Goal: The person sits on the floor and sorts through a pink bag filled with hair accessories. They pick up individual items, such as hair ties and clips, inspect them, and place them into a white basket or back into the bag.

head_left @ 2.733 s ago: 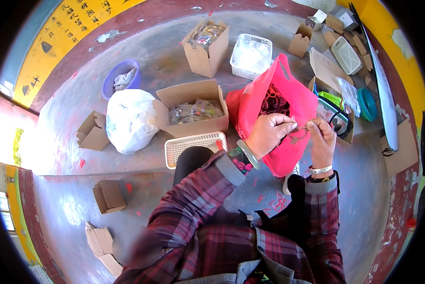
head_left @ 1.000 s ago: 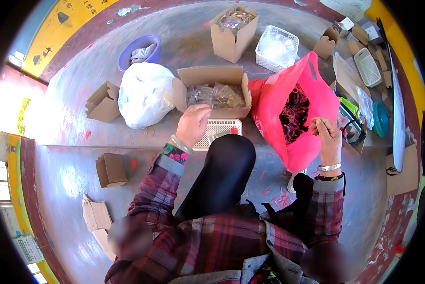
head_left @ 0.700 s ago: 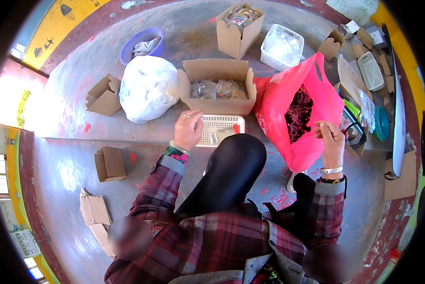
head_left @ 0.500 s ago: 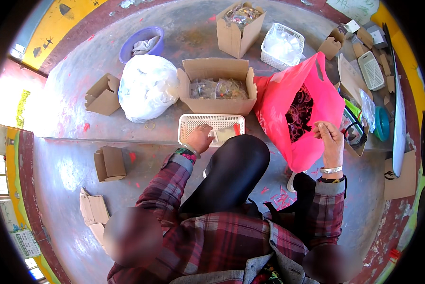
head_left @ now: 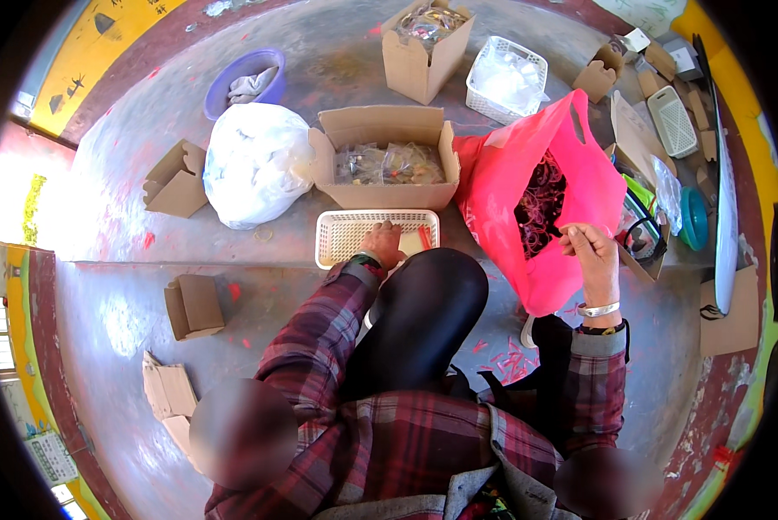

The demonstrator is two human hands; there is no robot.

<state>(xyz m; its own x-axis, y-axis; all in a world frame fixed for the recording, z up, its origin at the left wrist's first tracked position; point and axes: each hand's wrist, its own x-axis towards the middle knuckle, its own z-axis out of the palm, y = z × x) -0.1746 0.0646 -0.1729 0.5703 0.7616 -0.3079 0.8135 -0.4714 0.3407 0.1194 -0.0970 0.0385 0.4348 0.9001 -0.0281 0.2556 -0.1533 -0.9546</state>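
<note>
My left hand point(head_left: 384, 244) reaches into a cream plastic basket point(head_left: 326, 232), its fingers stretched over small clear packets with red edges point(head_left: 418, 240). My right hand point(head_left: 592, 250) is at the right side of a big pink plastic bag point(head_left: 501, 195), thumb and fingers pinched together. Something small and dark may be at those fingertips, but it blends with the bag's contents. The bag stands open and shows a heap of dark and pinkish loops point(head_left: 540, 204), perhaps hair ties.
Behind the basket stands an open cardboard box point(head_left: 389, 196) of clear packets. A stuffed white plastic bag point(head_left: 257, 165) and a purple basin point(head_left: 274, 87) are to its left. Farther back are a tall carton point(head_left: 409, 74) and a white basket point(head_left: 493, 106). A floor step runs below.
My left hand has moved right across the basket, onto the packets. My right hand has shifted slightly left toward the pink bag's opening, still pinched. The whole view has shifted a little.
</note>
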